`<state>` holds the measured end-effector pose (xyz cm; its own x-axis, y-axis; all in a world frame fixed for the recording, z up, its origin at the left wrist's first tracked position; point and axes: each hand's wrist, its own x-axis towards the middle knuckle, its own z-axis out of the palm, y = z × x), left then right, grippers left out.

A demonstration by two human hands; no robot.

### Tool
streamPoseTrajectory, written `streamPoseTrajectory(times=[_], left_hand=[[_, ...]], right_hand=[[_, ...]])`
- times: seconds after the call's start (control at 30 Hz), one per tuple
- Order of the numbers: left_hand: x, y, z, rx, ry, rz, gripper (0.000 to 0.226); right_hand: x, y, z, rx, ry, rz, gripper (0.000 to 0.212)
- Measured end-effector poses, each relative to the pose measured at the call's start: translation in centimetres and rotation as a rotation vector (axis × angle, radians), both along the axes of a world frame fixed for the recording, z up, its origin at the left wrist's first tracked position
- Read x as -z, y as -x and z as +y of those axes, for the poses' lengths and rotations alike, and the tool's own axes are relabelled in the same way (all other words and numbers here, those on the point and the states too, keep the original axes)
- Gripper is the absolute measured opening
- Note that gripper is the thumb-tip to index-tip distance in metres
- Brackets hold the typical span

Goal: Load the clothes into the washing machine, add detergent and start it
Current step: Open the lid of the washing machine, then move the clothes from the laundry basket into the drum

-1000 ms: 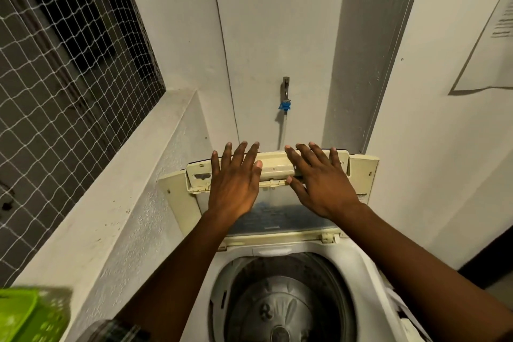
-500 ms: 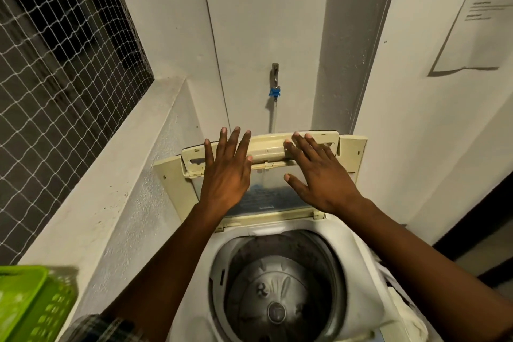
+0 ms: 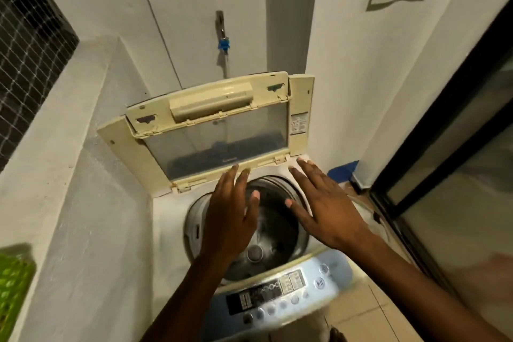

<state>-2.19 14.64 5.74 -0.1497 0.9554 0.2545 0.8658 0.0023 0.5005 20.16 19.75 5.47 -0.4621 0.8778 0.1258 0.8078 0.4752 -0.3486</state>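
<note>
A white top-loading washing machine [image 3: 169, 219] stands in a corner. Its yellowed lid [image 3: 211, 130] is folded up against the back wall. The steel drum [image 3: 277, 233] lies open with no clothes visible inside. A pale blue control panel [image 3: 283, 291] with buttons runs along the front. My left hand [image 3: 230, 219] hovers over the drum's left half, fingers spread, holding nothing. My right hand [image 3: 324, 208] hovers over the right rim, also spread and holding nothing. Neither hand touches the lid.
A green laundry basket [image 3: 12, 286] sits at the lower left on a concrete ledge [image 3: 55, 119]. A tap with a blue fitting [image 3: 223, 41] is on the wall behind. A dark-framed sliding door [image 3: 444, 147] stands on the right. A netted window [image 3: 30, 44] is at upper left.
Both hands have come off the raised lid and drawn back over the drum. The lid stays up. The view has tilted down, showing the control panel.
</note>
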Motion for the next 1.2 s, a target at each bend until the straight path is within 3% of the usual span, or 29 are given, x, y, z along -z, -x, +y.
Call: streamPoseTrajectory(times=[0.3, 0.63, 1.2], left_hand=[[4.5, -13.5, -5.4, 0.033, 0.207, -0.125, 0.058], [7.3, -30.4, -5.4, 0.129, 0.283, -0.186, 0.053], [20.4, -37.9, 5.4, 0.072, 0.593, -0.444, 0.060]], right_hand=[[3.7, -15.3, -6.6, 0.125, 0.202, 0.058, 0.076], [5.6, -32.7, -6.2, 0.129, 0.316, 0.065, 0.074], [15.6, -36.8, 5.7, 0.075, 0.575, -0.013, 0.084]])
